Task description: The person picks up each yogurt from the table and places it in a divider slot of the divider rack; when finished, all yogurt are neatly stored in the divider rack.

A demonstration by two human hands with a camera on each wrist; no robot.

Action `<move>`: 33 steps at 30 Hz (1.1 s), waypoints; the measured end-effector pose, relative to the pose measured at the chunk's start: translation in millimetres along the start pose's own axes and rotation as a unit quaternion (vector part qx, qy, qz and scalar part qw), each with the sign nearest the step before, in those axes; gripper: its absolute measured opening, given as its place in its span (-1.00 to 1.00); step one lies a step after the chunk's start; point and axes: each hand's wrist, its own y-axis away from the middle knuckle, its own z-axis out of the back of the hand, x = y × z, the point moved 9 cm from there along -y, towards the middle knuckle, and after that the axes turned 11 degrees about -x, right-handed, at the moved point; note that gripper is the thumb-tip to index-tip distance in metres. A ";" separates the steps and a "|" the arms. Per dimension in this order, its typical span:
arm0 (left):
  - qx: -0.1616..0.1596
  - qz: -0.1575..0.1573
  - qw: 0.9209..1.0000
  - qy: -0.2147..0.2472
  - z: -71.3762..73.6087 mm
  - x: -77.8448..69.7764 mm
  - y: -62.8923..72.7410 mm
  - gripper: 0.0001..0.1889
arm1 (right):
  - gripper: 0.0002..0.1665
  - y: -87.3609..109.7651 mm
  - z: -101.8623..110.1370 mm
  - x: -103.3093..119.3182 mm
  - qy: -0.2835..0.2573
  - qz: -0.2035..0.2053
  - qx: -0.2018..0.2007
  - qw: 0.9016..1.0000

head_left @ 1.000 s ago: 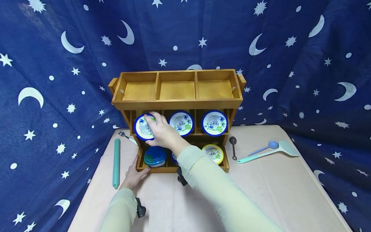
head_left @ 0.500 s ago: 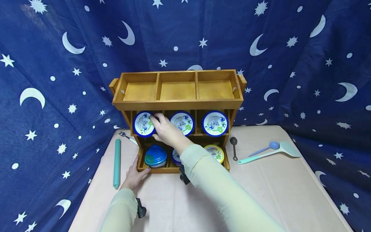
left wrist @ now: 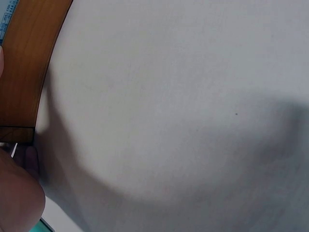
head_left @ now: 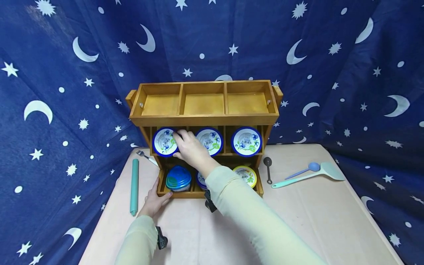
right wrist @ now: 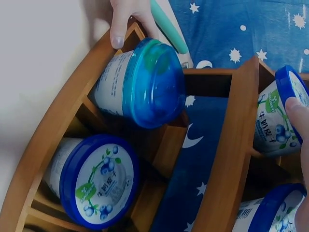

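Note:
My right hand [head_left: 194, 149] is at the left compartment of the middle tier, finger and thumb at the right rim of a white tub [head_left: 165, 142] with a blue-edged blueberry lid. In the right wrist view a fingertip lies on that tub's [right wrist: 277, 123] lid; the other fingers are out of frame. My left hand [head_left: 155, 198] holds the lower left corner of the wooden rack [head_left: 203, 120], thumb on the front rail, fingers along the side. Beside it sits a tub with a clear blue domed lid [head_left: 179, 178]. Two more blueberry tubs [head_left: 209, 141] [head_left: 246, 141] fill the middle tier.
The bottom tier also has a blueberry tub [right wrist: 104, 183] and a yellow-lidded tub [head_left: 246, 176]. A green roll [head_left: 134, 187] and a fork [head_left: 147, 157] lie left. On the right are a brown spoon [head_left: 268, 170], a blue spoon [head_left: 304, 170] and a mint spatula [head_left: 308, 176].
The left tub has settled deeper into its compartment. My right hand has slid from across its lid to the right rim, then stays nearly still. The left hand keeps its place.

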 end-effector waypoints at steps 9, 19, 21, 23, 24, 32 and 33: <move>0.002 0.000 1.000 0.006 -0.5 -2.0 1.1 0.05 | -0.16 4.1 -3.3 -11.2 0.031 -0.040 0.036 0.998; 0.006 -0.005 1.000 0.000 -1.6 1.5 0.5 0.07 | -0.17 10.6 11.3 -13.1 0.026 -0.016 0.013 0.999; 0.006 -0.008 1.000 0.001 -1.7 0.7 0.4 0.07 | -0.18 14.2 17.3 -14.6 0.013 -0.008 0.002 1.000; 0.007 -0.007 1.000 0.002 -1.3 0.0 0.7 0.07 | -0.18 18.7 22.3 -17.5 0.006 -0.003 0.000 1.000; 0.008 -0.007 1.000 0.004 -0.9 -1.1 1.4 0.07 | -0.18 20.9 24.3 -19.4 0.001 -0.003 0.002 1.000; 0.009 -0.012 1.000 0.002 0.2 -2.7 5.6 0.07 | -0.13 35.7 39.6 -34.9 -0.019 -0.015 0.030 0.999; 0.009 -0.012 1.000 0.000 -0.3 -1.4 5.2 0.07 | -0.13 37.8 41.1 -35.9 -0.024 -0.015 0.034 0.999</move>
